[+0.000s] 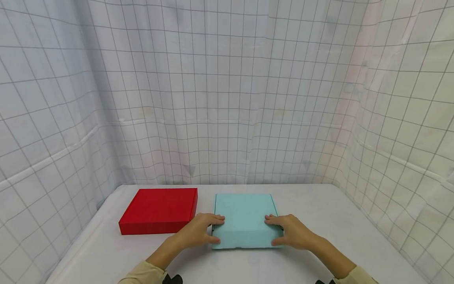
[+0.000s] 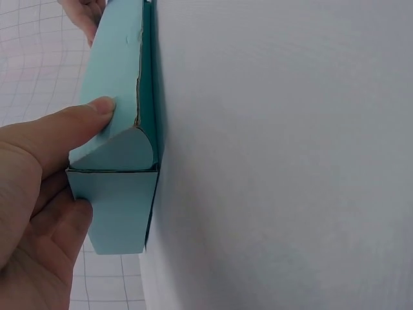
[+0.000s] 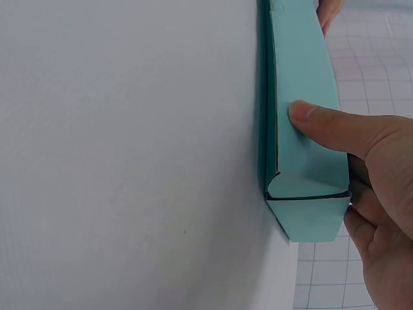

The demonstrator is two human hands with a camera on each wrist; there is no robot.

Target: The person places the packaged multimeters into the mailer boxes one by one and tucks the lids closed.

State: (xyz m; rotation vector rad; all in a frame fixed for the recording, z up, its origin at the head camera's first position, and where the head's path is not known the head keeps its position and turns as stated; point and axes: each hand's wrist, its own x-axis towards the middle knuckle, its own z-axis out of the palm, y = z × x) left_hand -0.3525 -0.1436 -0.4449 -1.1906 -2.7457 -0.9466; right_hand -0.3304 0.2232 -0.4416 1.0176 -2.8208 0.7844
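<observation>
A light blue cardboard mailer box [image 1: 244,213] lies on the white table in front of me, its lid down. In both wrist views the front flap [image 2: 119,71] hangs over the front, its lower edge standing a little off the box. My left hand [image 1: 200,230] grips the left front corner, thumb on the flap, other fingers on the lid and side. On the right front corner, my right hand [image 1: 296,232] holds the box the same way, its thumb [image 3: 322,123] pressing the flap.
A closed red box [image 1: 159,209] sits left of the blue one, close by my left hand. White grid-patterned curtains [image 1: 227,98] hang behind the table [image 1: 319,205] and along both sides.
</observation>
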